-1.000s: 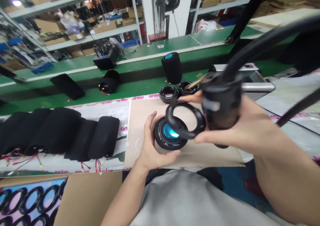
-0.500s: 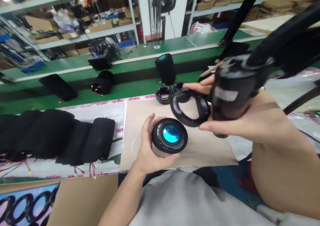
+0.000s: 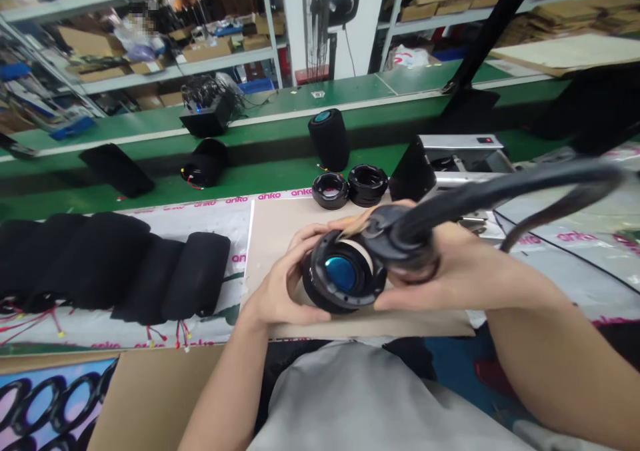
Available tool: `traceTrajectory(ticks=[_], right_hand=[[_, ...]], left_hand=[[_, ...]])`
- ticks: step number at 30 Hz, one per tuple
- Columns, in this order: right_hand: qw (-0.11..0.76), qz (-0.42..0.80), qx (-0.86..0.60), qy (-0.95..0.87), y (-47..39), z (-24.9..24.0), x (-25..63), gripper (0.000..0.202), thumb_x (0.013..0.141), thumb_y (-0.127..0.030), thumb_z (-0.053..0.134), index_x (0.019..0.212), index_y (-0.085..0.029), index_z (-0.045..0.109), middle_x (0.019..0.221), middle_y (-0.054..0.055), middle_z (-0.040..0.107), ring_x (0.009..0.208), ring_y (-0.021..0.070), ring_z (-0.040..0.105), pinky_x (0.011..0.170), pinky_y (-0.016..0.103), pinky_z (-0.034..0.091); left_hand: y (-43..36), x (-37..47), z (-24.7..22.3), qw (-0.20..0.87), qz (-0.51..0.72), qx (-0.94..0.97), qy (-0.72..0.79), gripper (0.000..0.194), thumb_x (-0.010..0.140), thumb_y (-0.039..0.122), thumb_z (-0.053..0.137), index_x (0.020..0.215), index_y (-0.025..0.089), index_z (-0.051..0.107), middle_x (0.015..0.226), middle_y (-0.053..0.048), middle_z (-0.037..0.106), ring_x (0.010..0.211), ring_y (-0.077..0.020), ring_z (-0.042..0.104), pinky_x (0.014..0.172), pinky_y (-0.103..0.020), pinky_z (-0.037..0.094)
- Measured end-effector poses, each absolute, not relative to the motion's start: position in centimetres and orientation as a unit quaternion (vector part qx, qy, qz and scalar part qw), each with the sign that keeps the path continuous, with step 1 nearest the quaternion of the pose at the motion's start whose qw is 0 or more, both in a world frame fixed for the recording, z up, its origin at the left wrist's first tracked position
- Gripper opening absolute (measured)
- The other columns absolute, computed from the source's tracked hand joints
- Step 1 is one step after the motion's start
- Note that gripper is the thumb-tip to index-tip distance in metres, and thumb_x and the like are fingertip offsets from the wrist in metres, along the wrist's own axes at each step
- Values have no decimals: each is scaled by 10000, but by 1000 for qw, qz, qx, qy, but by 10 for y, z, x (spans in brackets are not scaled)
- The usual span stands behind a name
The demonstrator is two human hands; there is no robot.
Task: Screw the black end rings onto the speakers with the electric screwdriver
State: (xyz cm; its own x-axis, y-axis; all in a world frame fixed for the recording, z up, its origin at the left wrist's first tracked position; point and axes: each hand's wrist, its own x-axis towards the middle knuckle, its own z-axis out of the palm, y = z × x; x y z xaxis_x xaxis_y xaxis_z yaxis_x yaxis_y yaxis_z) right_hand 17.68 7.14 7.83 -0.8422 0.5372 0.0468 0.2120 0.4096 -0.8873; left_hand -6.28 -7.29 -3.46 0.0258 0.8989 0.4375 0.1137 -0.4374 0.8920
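My left hand is wrapped round the side of a black cylindrical speaker, whose round end with a shiny blue centre faces up. Over that end lies a black ring, its opening round the blue centre. My right hand grips the ring's right side with thumb and fingers. The same hand also holds a black corded tool, which looks like an electric screwdriver; its lower end is hidden. Whether the ring is fully seated cannot be made out.
Black rings and an upright black speaker stand behind the brown board. A metal device is at right. Black fabric-covered cylinders with red wires lie at left. A box of rings sits lower left.
My right hand has moved left and down with the ring and the corded tool, bringing the ring onto the speaker's end. My left hand stays round the speaker.
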Motion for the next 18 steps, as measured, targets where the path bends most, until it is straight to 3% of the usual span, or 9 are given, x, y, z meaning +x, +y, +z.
traceTrajectory(ticks=[3, 7, 10, 13, 18], right_hand=[[46, 466, -174, -866, 74, 70, 168, 758, 828, -467, 901, 1532, -351, 645, 1410, 40, 714, 1038, 270, 776, 841, 381, 705], [17, 468, -132, -874, 79, 69, 163, 671, 886, -458, 867, 1516, -352, 662, 1502, 21, 676, 1303, 305, 720, 1066, 405, 673], [73, 476, -80, -873, 87, 77, 162, 677, 883, -387, 905, 1507, -346, 644, 1515, 8, 669, 1356, 241, 701, 1115, 308, 640], [115, 485, -17, -867, 96, 87, 154, 762, 881, -335, 920, 1556, -333, 567, 1464, 5, 697, 1233, 169, 743, 1060, 226, 635], [46, 423, 57, -903, 105, 92, 137, 722, 893, -315, 872, 1555, -286, 585, 1483, 11, 687, 1250, 202, 731, 1076, 246, 625]], left_hand=[[-78, -63, -37, 332, 578, 620, 414, 1012, 821, 532, 920, 1695, 301, 465, 1691, -171, 524, 1583, -467, 522, 1300, -644, 464], [-92, -23, -44, 243, 631, 545, 495, 1398, 762, 510, 999, 1797, 342, 75, 1730, -188, 456, 1554, -425, 566, 1283, -587, 497], [-92, 0, -46, 199, 653, 503, 530, 1405, 744, 495, 1024, 1778, 382, 79, 1641, -162, 531, 1490, -377, 630, 1247, -538, 533], [-87, -1, -46, 194, 655, 521, 512, 1400, 754, 481, 1022, 1772, 399, 65, 1607, -150, 553, 1487, -372, 625, 1223, -534, 544], [-84, -11, -47, 154, 648, 544, 510, 1337, 761, 504, 1012, 1766, 390, 137, 1610, -138, 569, 1470, -363, 637, 1213, -519, 546]])
